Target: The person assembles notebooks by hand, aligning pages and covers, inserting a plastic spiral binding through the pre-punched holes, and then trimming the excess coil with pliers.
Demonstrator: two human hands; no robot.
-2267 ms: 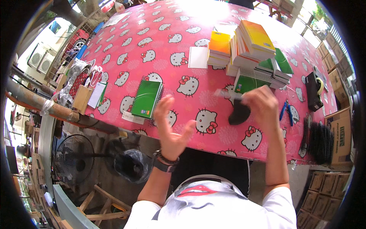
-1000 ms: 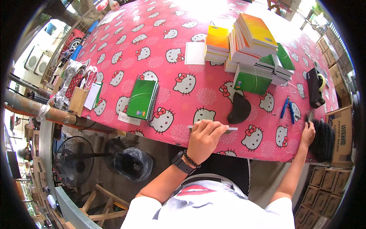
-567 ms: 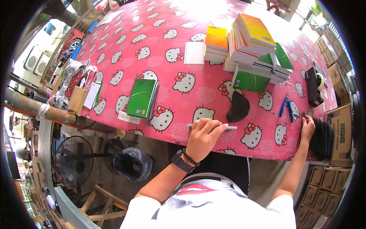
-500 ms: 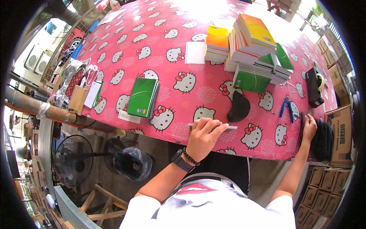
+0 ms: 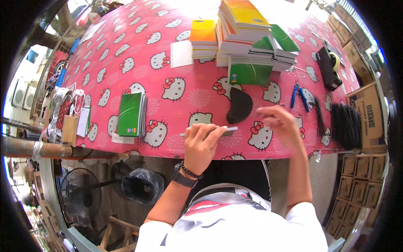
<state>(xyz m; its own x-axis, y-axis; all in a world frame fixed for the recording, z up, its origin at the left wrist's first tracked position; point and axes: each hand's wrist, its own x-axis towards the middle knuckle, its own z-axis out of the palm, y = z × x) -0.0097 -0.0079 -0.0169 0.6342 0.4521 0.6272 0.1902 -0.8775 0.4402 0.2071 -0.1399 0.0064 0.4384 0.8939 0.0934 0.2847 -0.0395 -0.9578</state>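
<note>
Near the table's front edge, my left hand (image 5: 200,140) is closed on a thin notebook (image 5: 231,129) seen almost edge-on, its ends showing on both sides of my fingers. My right hand (image 5: 279,119) is raised over the table to the right, smeared by motion. Whether anything is in its fingers cannot be made out. A black curved pad-like piece (image 5: 240,106) lies just beyond the held notebook. At the right, a pile of black spiral binding coils (image 5: 346,126) lies beside a carton, with a narrower row of coils (image 5: 320,117) left of it.
Green spiral notebooks (image 5: 131,114) lie at left. Stacked orange-yellow notebooks (image 5: 247,19) and green notebooks (image 5: 250,72) stand at the back, beside a white sheet (image 5: 181,53). Blue-handled pliers (image 5: 299,96), a black tape dispenser (image 5: 328,69) and a carton (image 5: 369,115) are right.
My right hand has left the coils and swung inward over the table. My left hand keeps its hold on the notebook. The whole view has shifted.
</note>
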